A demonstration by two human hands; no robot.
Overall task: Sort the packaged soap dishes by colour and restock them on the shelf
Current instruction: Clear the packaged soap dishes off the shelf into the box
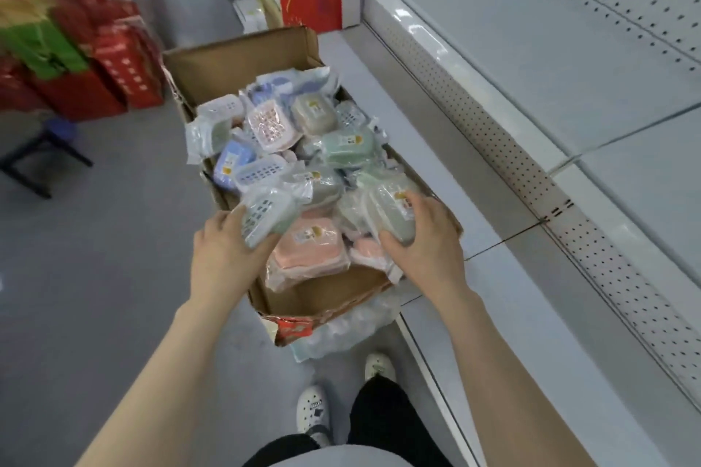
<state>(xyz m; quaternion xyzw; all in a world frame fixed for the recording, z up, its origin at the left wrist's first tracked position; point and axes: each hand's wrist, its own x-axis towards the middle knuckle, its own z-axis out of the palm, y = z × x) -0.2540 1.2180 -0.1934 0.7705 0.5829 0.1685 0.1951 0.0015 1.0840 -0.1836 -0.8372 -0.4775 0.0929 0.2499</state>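
Over one cardboard box [242,61], left grip [227,244] clasping one pale dish [267,214], right grip [426,239] clasping one green dish [390,214]

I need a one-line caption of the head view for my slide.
In the cardboard box, left hand grips a pale soap dish, right hand a green soap dish, beside the shelf.

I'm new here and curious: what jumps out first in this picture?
A cardboard box in the middle, heaped with wrapped soap dishes in pink, blue and green. At its near end the left hand grips a pale grid-topped pack and the right hand grips a green pack. A white shelf runs along the right.
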